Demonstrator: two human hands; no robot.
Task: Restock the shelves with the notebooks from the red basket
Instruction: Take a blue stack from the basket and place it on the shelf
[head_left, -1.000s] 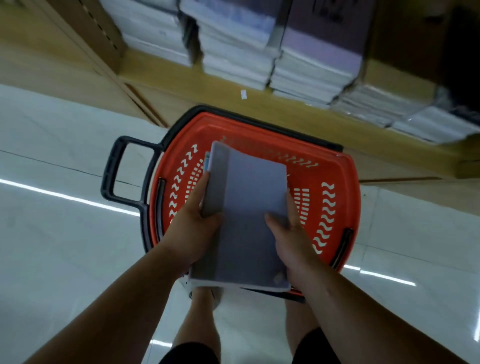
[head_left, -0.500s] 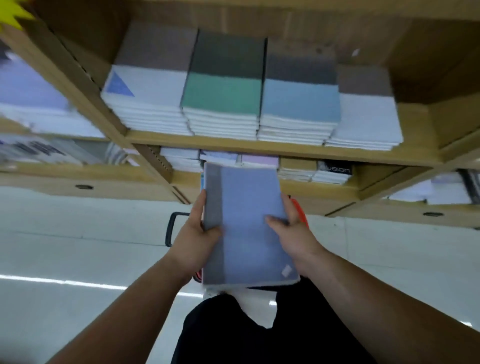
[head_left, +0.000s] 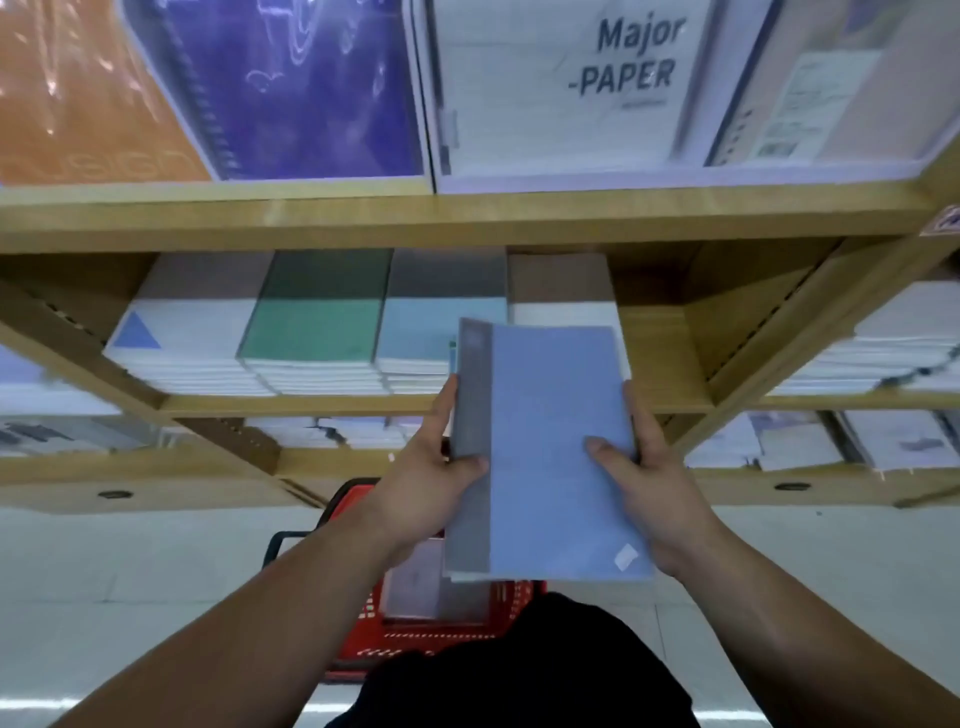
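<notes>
A small stack of blue notebooks (head_left: 550, 447) with a grey spine strip is held between both hands, in front of the middle shelf. My left hand (head_left: 426, 483) grips its left edge, thumb on the cover. My right hand (head_left: 644, 483) grips its right edge. The red basket (head_left: 363, 618) stands on the floor below my arms, mostly hidden; a pale notebook (head_left: 415, 582) lies inside it. On the wooden shelf (head_left: 311, 402) sit stacks of white (head_left: 182, 332), green (head_left: 317, 327), light blue (head_left: 436, 327) and white (head_left: 561, 291) notebooks.
The upper shelf (head_left: 467, 208) carries orange (head_left: 78, 104), purple (head_left: 291, 88) and "Major-PAPER" (head_left: 561, 88) pads standing face out. A bare gap (head_left: 660, 353) lies on the middle shelf right of the stacks. More paper stacks (head_left: 883, 353) fill the neighbouring bay and lower shelves. The floor (head_left: 104, 597) is pale tile.
Both hands lifted the notebook stack from above the basket up to shelf height. The view tilted upward, revealing the middle and upper shelves.
</notes>
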